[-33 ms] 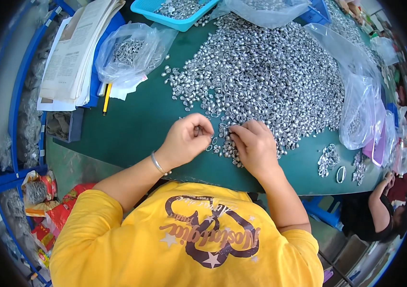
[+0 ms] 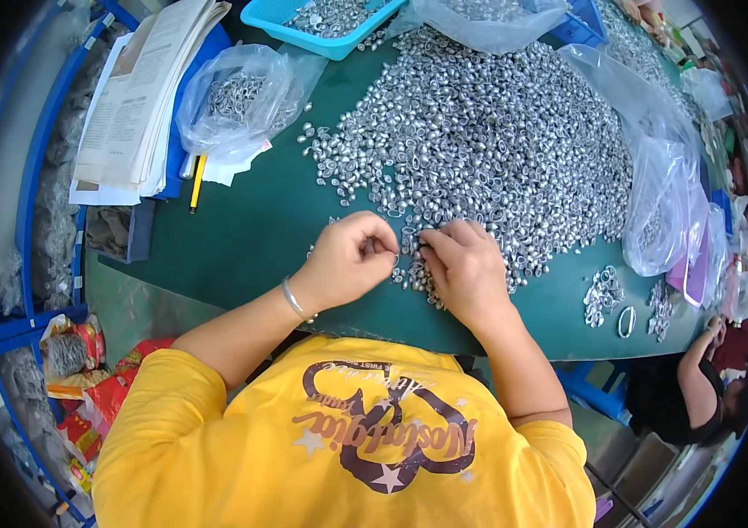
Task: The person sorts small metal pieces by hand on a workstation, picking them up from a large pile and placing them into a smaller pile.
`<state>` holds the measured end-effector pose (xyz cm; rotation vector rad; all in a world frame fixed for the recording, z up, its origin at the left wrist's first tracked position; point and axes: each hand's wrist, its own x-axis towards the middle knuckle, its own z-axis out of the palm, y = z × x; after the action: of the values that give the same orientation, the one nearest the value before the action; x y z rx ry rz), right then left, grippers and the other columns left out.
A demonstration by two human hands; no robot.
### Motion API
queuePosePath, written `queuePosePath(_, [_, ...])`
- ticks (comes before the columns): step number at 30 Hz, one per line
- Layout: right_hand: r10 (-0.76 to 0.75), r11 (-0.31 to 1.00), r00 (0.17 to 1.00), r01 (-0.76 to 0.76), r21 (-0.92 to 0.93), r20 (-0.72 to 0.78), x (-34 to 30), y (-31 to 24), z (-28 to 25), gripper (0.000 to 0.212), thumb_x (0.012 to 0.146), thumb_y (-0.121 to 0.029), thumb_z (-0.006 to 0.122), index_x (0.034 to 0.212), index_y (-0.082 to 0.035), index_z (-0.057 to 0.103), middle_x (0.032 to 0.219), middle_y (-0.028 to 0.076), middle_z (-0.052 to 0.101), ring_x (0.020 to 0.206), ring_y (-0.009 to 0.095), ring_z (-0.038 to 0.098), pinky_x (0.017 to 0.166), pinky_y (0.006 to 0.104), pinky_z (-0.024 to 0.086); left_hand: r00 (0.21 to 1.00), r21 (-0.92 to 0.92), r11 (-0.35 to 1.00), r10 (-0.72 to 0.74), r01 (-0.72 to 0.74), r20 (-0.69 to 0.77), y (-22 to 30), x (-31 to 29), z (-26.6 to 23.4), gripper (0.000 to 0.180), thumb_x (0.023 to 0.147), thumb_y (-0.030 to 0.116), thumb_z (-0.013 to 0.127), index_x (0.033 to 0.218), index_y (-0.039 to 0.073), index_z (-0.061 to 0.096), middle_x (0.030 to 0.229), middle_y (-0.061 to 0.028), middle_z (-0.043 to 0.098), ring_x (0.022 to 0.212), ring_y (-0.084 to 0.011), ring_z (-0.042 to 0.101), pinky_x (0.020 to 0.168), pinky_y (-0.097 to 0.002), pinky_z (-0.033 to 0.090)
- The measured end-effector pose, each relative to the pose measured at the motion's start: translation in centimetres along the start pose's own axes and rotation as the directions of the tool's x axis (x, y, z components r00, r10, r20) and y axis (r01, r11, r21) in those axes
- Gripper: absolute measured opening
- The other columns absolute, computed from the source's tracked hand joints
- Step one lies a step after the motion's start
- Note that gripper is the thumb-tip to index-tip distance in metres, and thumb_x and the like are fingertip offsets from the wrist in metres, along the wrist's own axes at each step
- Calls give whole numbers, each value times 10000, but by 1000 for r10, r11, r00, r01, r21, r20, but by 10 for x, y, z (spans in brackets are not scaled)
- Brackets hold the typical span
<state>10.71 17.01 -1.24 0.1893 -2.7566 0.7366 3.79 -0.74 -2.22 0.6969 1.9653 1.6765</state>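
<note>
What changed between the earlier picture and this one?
The left hand has shifted slightly rightward, toward the right hand, which has barely moved. Nothing visibly picked up or let go, though the fingertips hide whatever they may hold. The pile of metal pieces, turquoise basket and yellow pen stayed as they were.

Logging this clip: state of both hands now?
Left hand: curled; hold can't be told.
Right hand: curled at the silvery pile; hold can't be told.

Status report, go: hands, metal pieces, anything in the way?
Left hand: fingers curled, contents unclear. Right hand: at pile's near edge. Metal pieces: loose, piled ahead. Plastic bag: right of pile, away from hands.
</note>
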Motion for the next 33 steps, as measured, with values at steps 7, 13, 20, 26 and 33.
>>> queuePosePath(7, [-4, 998, 997, -1, 69, 73, 5, 4, -8, 109, 692, -26, 637, 793, -63, 620, 803, 70, 557, 782, 257, 534, 690, 367, 432, 960, 499, 822, 265, -274, 92, -2, 15, 17, 98, 733, 34, 641, 826, 22, 612, 756, -116, 520, 698, -280, 559, 612, -348, 458])
queuePosePath(13, [388, 390, 854, -493, 778, 347, -19, 14, -27, 90, 814, 45, 583, 892, 13, 615, 875, 71, 617, 720, 132, 581, 631, 228, 471, 960, 565, 776, 232, -279, 155, 1, 18, 16, 123, 728, 43, 646, 844, 25, 610, 750, -116, 515, 673, -277, 558, 609, -350, 465])
queuePosePath(20, [320, -337, 867, -271, 902, 381, -35, 35, -22, 108, 830, 29, 571, 937, 13, 583, 913, 157, 627, 745, 177, 630, 628, 277, 542, 968, -39, 969, -238, 242, 84, 12, 12, -1, 131, 725, 49, 696, 828, 28, 616, 741, -17, 555, 620, -58, 542, 541, -203, 441])
queuePosePath(26, [405, -275, 841, -263, 925, 360, -34, 41, -21, 94, 819, 35, 591, 912, 24, 594, 884, 155, 643, 729, 174, 637, 622, 276, 556, 994, 261, 961, -105, 94, 29, 5, 5, -13, 120, 711, 40, 706, 787, 26, 614, 752, -8, 533, 574, -62, 484, 533, -201, 413])
queuePosePath(33, [270, -435, 901, -200, 878, 339, -24, 41, -26, 137, 822, 34, 475, 947, -4, 517, 942, 167, 582, 731, 190, 596, 573, 285, 535, 998, 365, 929, 57, -60, 21, 8, 5, -13, 99, 724, 7, 676, 778, 26, 596, 751, -33, 525, 574, -102, 492, 531, -224, 406])
